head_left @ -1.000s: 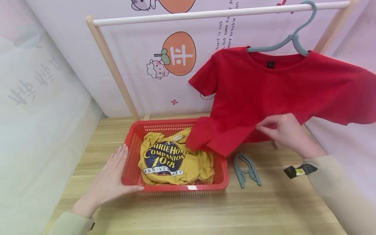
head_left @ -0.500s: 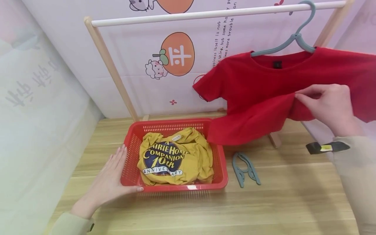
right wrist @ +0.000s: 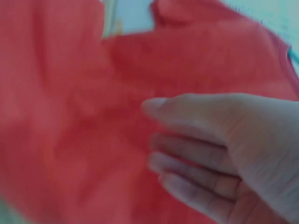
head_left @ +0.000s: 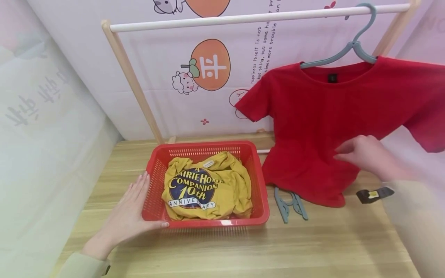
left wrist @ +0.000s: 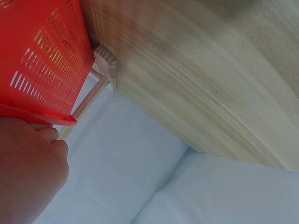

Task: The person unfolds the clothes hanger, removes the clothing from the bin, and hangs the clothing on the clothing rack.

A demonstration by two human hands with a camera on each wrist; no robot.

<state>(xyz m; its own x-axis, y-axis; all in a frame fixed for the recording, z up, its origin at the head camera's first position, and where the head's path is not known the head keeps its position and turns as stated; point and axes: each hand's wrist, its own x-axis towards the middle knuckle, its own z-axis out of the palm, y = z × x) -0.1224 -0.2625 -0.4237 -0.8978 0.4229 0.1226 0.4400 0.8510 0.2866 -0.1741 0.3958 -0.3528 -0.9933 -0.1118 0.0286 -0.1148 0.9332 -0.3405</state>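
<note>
Head view: I log a red T-shirt (head_left: 320, 116) hanging at the right on a blue-grey hanger (head_left: 363, 53), whose hook sits over the white rail (head_left: 243, 19) of a wooden-legged rack. Its hem falls loose at the tabletop (head_left: 208, 255), covering the top of a second hanger (head_left: 282, 208) that lies folded there. The shirt's lower left edge is just beside the red basket (head_left: 222, 222); contact cannot be told. Right hand (head_left: 365, 156) is in front of the lower shirt, slightly blurred. On my right wrist feed its fingers are loosely bent and a little apart, pinching nothing, with red cloth behind; I cannot tell whether the tips touch it. Left hand (head_left: 130, 208) is spread at the basket's near left corner, fingers straight along the left side, thumb on the front rim. My left wrist feed confirms that hand against the rim, below the slotted wall, with a rack foot (left wrist: 107, 67) beyond. Inside the basket lies a crumpled yellow shirt (head_left: 229, 193), its dark round print facing up, "10th" legible. Behind the rack, a pale backdrop (head_left: 215, 108) carries orange fruit drawings and lettering.
</note>
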